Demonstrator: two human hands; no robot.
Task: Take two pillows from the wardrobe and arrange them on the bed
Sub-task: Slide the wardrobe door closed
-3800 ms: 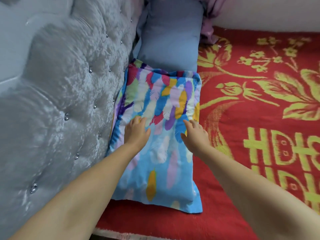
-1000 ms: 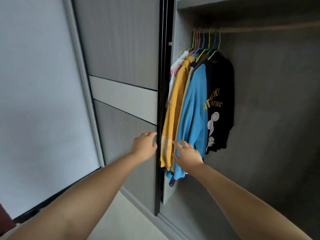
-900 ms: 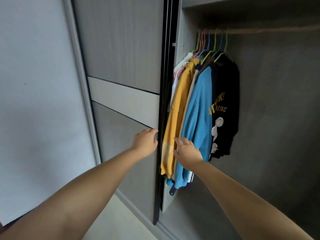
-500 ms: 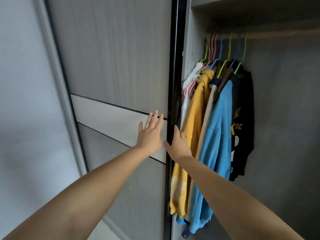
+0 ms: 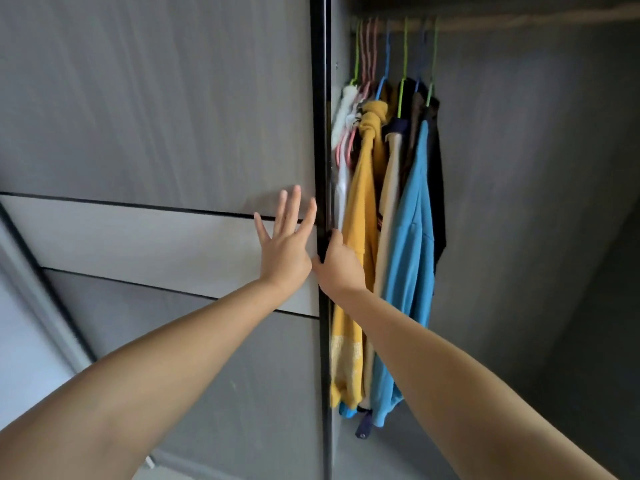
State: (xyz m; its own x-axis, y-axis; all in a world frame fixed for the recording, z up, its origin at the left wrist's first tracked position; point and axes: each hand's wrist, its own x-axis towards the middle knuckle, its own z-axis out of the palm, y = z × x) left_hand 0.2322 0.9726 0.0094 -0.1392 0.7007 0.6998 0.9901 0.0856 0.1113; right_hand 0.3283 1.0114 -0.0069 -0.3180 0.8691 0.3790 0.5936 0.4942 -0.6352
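I face the wardrobe. Its grey sliding door point(image 5: 156, 116) fills the left half of the view, with a pale band across its middle. My left hand point(image 5: 285, 247) lies flat on that band, fingers spread, just left of the door's black edge point(image 5: 323, 150). My right hand point(image 5: 341, 265) is curled around that black edge, its fingers hidden behind it. No pillow is in view, and neither is the bed.
To the right of the door edge the wardrobe stands open. Several garments hang from a rail on coloured hangers: a yellow one point(image 5: 360, 237), a blue one point(image 5: 412, 258), a black one point(image 5: 438, 174). The wardrobe's grey back wall point(image 5: 536, 202) lies behind them.
Both hands have risen and reached the door: the left now presses flat on the pale band, the right has closed around the black edge. My view has moved closer and turned upward.
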